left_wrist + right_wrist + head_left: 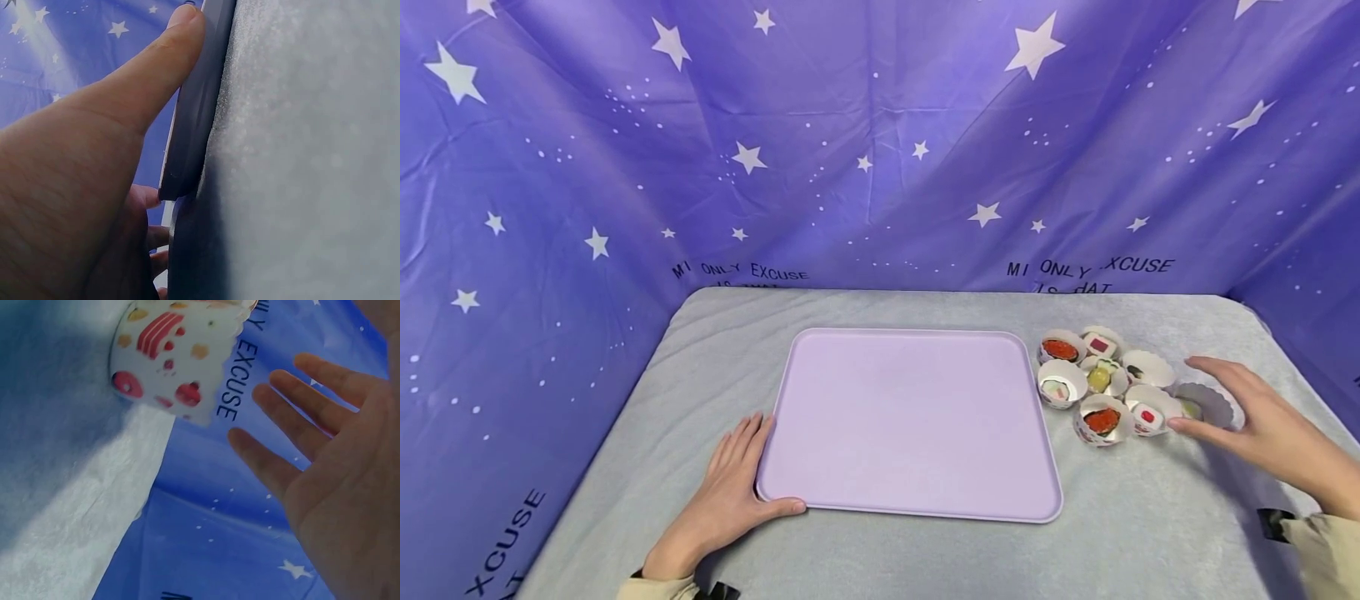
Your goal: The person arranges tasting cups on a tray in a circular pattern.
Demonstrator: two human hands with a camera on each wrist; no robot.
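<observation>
My left hand [730, 487] rests at the near left corner of a lilac tray [910, 425]. Its straight fingers lie along the tray's left edge and its thumb [169, 56] touches the front edge. Over on the right, my right hand [1262, 421] is spread beside the rightmost paper cup [1213, 404], thumb and fingers apart around its near side. That cup has cake and fruit prints on its outer wall [169, 359]. Its greenish content is partly hidden. In the right wrist view the fingers [262, 456] are straight, with a gap to the cup.
Several more paper cups stand clustered at the tray's right edge. They hold sushi-like pieces, among them an orange-red topped one [1102, 421], a white one with a red centre [1148, 415] and a yellow one [1100, 379]. Grey cloth [887, 558] covers the table; a purple starry curtain [820, 150] hangs behind.
</observation>
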